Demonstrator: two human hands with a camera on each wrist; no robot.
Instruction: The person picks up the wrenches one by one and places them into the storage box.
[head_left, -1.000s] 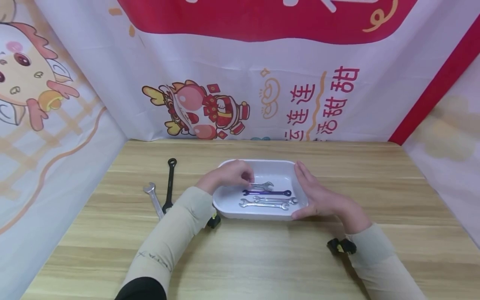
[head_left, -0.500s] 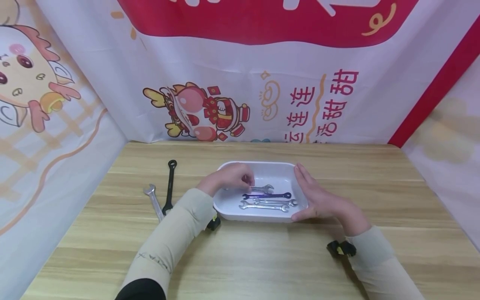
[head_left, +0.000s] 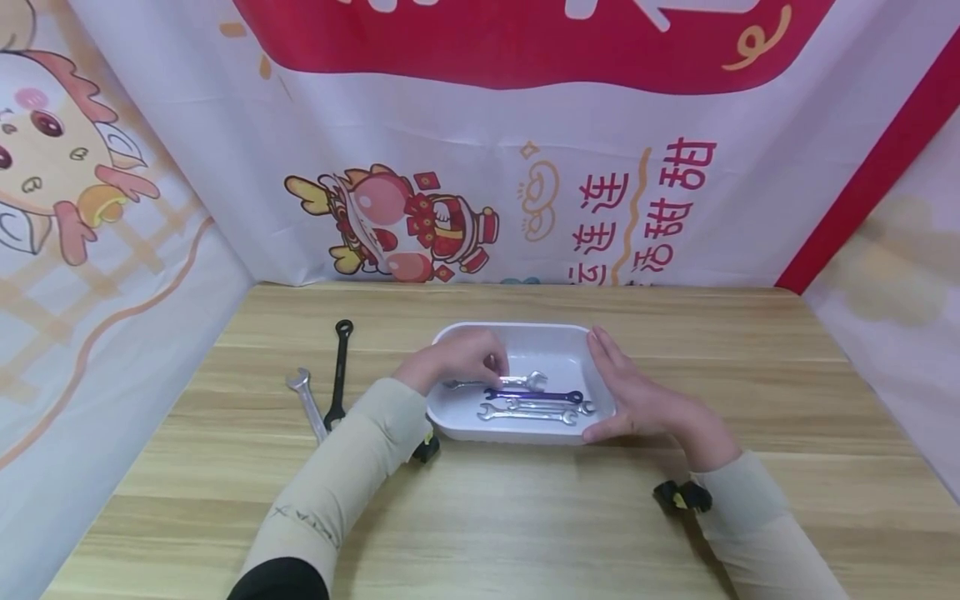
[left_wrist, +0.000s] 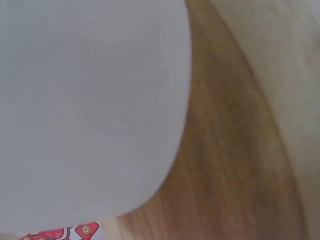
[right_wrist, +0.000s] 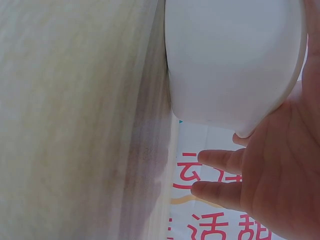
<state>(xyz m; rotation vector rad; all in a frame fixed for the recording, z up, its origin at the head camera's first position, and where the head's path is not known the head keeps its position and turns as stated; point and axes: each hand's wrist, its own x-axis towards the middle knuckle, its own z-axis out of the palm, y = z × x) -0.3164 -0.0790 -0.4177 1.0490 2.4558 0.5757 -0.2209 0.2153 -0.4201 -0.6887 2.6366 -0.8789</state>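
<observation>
The left hand (head_left: 457, 357) reaches into the white tray (head_left: 555, 340) and pinches a silver wrench (head_left: 501, 382) by its shaft, fingers curled around it, the wrench lying across the tray's left rim. The right hand (head_left: 637, 396), fingers straight, presses flat against the tray's right side (right_wrist: 235, 65). Inside the tray, just nearer the person, lie a dark blue wrench (head_left: 534, 395) and two more silver wrenches (head_left: 536, 409), while on the wooden table (head_left: 525, 517) to the left rest a black wrench (head_left: 340, 371) and a silver one (head_left: 307, 402).

White tray (head_left: 558, 337); silver wrenches (head_left: 528, 412), one seemingly purple wrench (head_left: 534, 395); black wrench (head_left: 340, 372) on the light wood-grain surface (head_left: 525, 517).
</observation>
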